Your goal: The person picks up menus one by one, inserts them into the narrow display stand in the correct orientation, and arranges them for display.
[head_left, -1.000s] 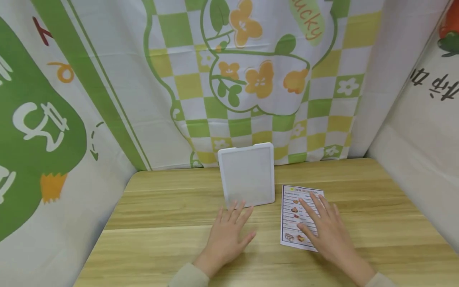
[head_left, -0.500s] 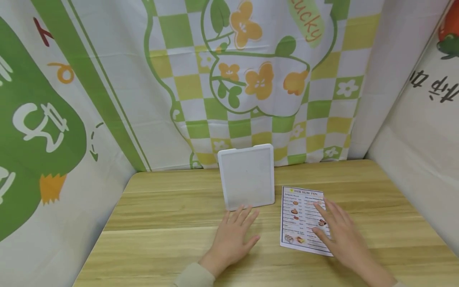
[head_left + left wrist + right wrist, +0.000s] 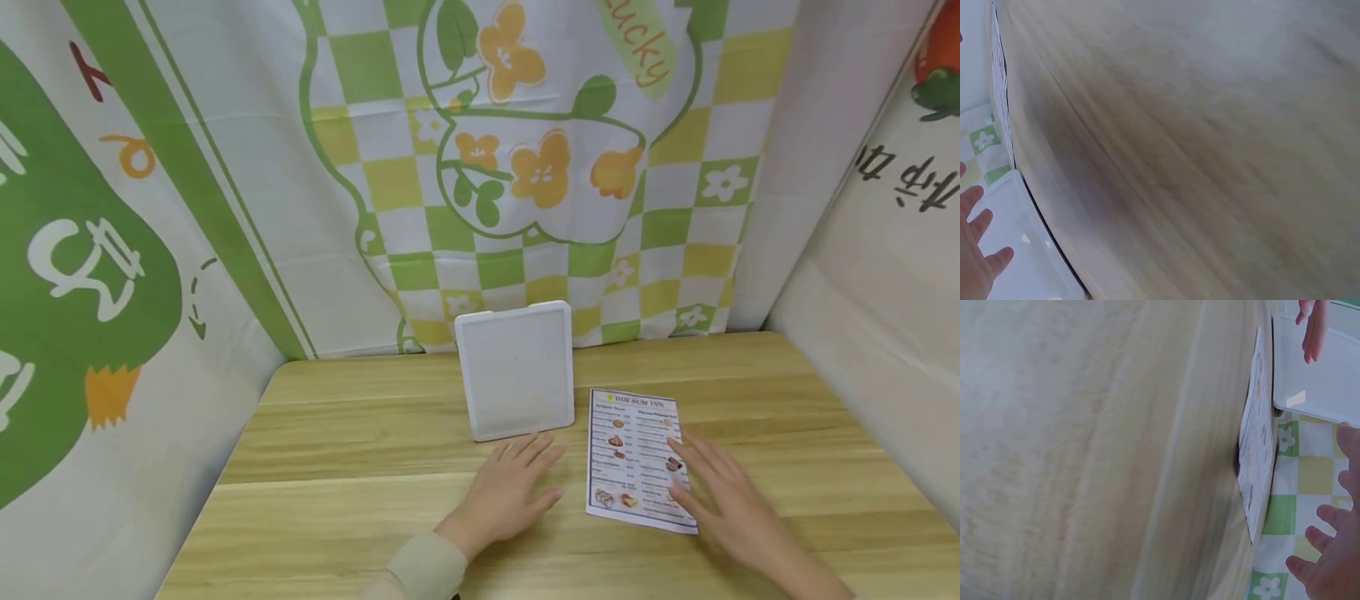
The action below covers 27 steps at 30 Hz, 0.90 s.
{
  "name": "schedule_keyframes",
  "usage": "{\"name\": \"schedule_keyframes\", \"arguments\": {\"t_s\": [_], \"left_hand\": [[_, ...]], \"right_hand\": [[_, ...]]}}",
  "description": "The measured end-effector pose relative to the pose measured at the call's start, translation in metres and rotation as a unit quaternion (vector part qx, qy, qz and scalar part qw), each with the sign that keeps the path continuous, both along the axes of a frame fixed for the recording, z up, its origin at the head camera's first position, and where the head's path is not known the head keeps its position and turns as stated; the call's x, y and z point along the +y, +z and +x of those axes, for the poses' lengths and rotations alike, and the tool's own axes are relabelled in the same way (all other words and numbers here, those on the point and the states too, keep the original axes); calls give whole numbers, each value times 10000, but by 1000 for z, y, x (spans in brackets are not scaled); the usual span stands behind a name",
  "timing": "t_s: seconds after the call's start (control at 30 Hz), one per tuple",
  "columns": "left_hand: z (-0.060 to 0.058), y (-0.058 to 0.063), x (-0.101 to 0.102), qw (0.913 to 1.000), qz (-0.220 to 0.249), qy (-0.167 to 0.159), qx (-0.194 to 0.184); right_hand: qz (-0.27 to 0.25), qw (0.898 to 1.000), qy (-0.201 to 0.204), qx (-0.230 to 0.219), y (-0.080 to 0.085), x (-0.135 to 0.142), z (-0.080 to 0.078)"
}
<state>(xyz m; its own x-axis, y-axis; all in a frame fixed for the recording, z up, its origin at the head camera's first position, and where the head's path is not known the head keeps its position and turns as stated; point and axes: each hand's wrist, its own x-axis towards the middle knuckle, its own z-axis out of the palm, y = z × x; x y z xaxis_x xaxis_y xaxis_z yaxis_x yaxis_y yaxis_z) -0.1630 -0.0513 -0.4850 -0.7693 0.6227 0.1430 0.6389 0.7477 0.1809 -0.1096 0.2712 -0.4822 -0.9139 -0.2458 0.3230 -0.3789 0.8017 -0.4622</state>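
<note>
A white framed board (image 3: 516,371) stands upright toward the back of the wooden table, its plain panel facing me. To its right lies a printed menu sheet (image 3: 633,458) headed "DIM SUM INN", with small food pictures. My left hand (image 3: 506,492) is just in front of the board's lower edge, fingers spread and holding nothing. My right hand (image 3: 727,508) hovers by the menu's right edge with fingers extended, overlapping that edge in the head view. In the right wrist view the menu (image 3: 1255,444) lies on the table, and the right hand's fingers (image 3: 1335,515) are spread and apart from it.
The wooden table (image 3: 360,433) reaches back to a green and yellow checked cloth (image 3: 540,208) with flowers. Printed cloth walls (image 3: 90,275) rise on the left and right sides.
My right hand has drawn right and back off the menu, baring more of its print. My left hand has slid a little to the right. The board and menu stay put.
</note>
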Motion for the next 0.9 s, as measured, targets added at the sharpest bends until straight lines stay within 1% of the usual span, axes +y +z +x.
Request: {"name": "schedule_keyframes", "arguments": {"t_s": [0.1, 0.2, 0.33, 0.5, 0.7, 0.83, 0.9], "left_hand": [[-1, -1, 6, 9996, 5, -136, -259], [-2, 0, 12, 9989, -9, -267, -377], [-8, 0, 18, 9973, 110, -442, -569], [-16, -1, 26, 9943, 184, -509, -917], [-24, -5, 33, 9907, 189, -607, -1203], [-28, -7, 37, 9898, 158, -640, -1259], [-30, -7, 39, 9899, 144, -681, -1238]], "right_hand": [[-92, 9999, 39, -104, -4, 3, 3], [-108, 9999, 78, -92, -6, 4, 4], [-148, 9997, 167, -48, -8, 6, 2], [-90, 9992, 374, -51, -11, 12, -3], [-29, 9983, 562, -144, -19, 21, -9], [76, 9977, 677, -74, -23, 24, -11], [112, 9973, 713, -125, -23, 25, -13]]}}
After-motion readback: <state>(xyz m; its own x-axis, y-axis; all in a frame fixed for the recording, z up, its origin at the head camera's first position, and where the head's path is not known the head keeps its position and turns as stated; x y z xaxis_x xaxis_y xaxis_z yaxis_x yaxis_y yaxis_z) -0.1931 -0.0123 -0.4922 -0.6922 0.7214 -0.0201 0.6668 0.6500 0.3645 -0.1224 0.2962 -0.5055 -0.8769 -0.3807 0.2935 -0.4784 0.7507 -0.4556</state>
